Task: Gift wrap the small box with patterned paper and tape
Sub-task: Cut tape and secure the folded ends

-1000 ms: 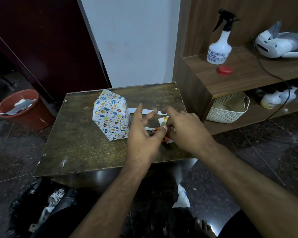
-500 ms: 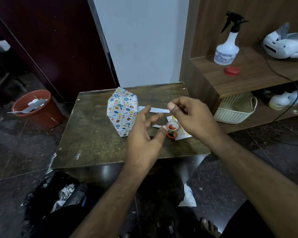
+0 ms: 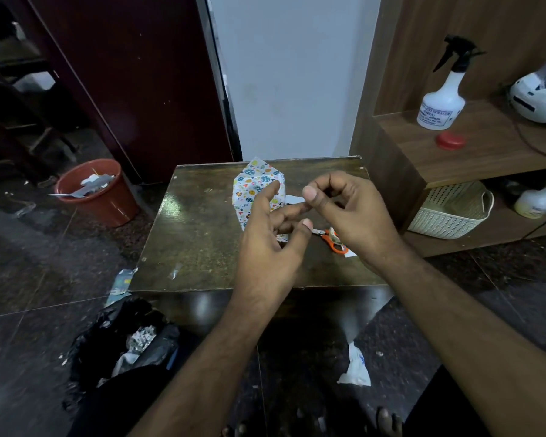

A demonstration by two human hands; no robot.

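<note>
Both hands have lifted off the tape roll: the left hand point(image 3: 270, 244) hangs loosely spread, the right hand point(image 3: 349, 212) pinches fingertip to thumb, likely on tape I cannot see, before the wrapped box point(image 3: 255, 188) mid-worktop point(image 3: 202, 241), its flap untaped.

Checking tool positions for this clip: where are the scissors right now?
In the head view, the orange-handled scissors lie on the table, right of the wrapped box, partly hidden under the right hand.

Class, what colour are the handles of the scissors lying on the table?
Orange. The scissors show best in the head view, beside the right hand.
</note>
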